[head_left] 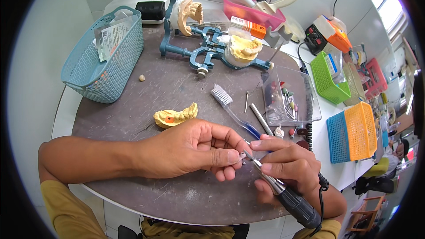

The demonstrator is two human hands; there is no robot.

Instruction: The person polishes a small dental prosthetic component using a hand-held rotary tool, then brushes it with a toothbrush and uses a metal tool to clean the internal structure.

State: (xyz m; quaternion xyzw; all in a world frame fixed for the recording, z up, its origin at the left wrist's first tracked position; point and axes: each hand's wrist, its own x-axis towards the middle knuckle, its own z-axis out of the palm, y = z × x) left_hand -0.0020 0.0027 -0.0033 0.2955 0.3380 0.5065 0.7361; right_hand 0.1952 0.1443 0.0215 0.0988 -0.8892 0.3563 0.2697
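My left hand (199, 150) pinches a small pale piece, like a dental crown (242, 155), between thumb and fingertip at the middle of the worktop. My right hand (292, 168) grips a corded rotary handpiece (294, 206), silver and black, its thin bit held at the small piece. Just behind my left hand lies a yellow dental cast (175, 115) with an orange spot. A toothbrush (223, 95) lies beyond my hands, beside a metal rod (260, 118). A clear box of burs (276, 110) stands to their right.
A blue basket (77, 79) stands back left. A blue articulator (179, 51) with mounted models occupies the back, before a pink tray (274, 15). Green (325, 82) and stacked blue-orange baskets (358, 128) line the right. The grey worktop (110, 124) has a curved front edge. Someone sits far right (392, 159).
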